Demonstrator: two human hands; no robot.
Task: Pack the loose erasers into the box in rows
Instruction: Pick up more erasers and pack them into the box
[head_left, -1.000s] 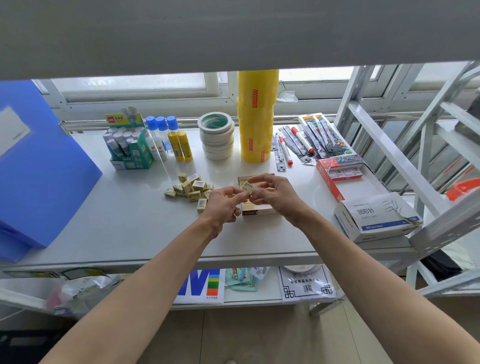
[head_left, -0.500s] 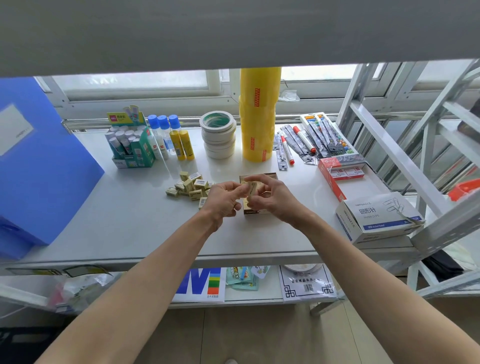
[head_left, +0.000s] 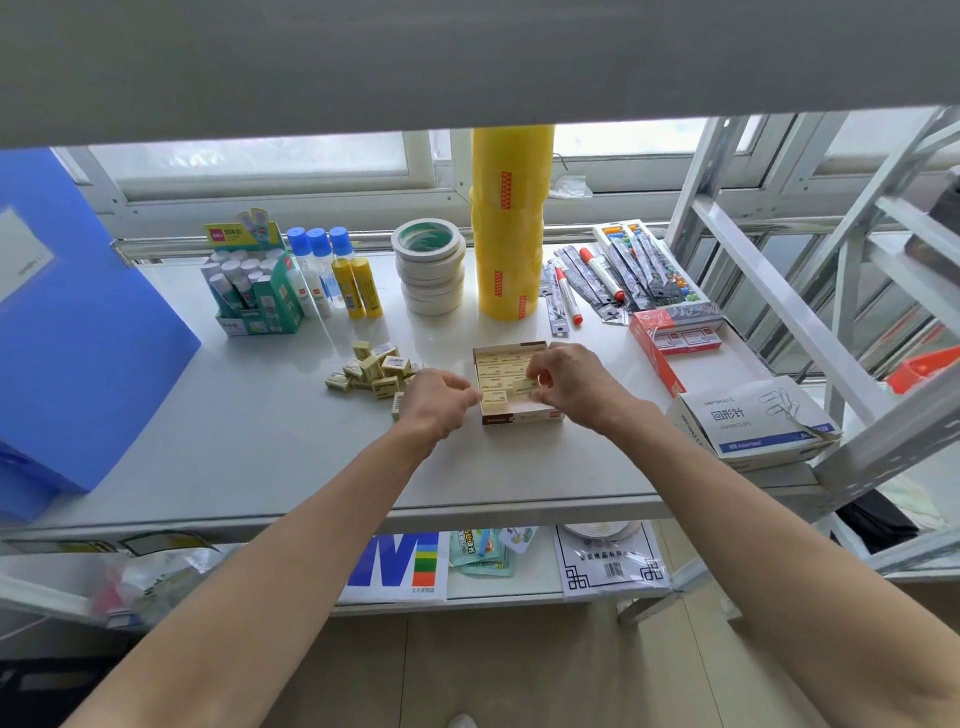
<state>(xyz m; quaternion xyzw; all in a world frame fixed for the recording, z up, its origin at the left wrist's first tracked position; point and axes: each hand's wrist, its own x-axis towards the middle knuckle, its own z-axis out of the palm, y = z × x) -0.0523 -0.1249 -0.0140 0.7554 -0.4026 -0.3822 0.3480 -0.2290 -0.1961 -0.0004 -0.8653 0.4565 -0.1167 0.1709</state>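
A small open cardboard box (head_left: 519, 417) lies mid-shelf with pale yellow erasers in rows inside it. My right hand (head_left: 571, 387) is over the box's right side and pinches one eraser (head_left: 524, 386) just above the packed rows. My left hand (head_left: 436, 400) is at the box's left wall with its fingers curled; another eraser (head_left: 493, 397) lies in the box by its fingertips, and I cannot see whether the hand holds anything. A pile of loose erasers (head_left: 371, 371) lies left of the box, behind my left hand.
Glue sticks in a green display box (head_left: 254, 296), glue bottles (head_left: 337, 275), white tape rolls (head_left: 431, 270) and a tall yellow tape stack (head_left: 509, 223) stand behind. Pens (head_left: 597, 280), a red box (head_left: 675, 338) and a paper-clip box (head_left: 753, 421) sit right. A blue folder (head_left: 67, 322) leans left.
Both hands held one eraser together above the box. Now they have parted and lowered; the right hand alone holds the eraser down at the rows, and the left has drawn back to the box's left wall.
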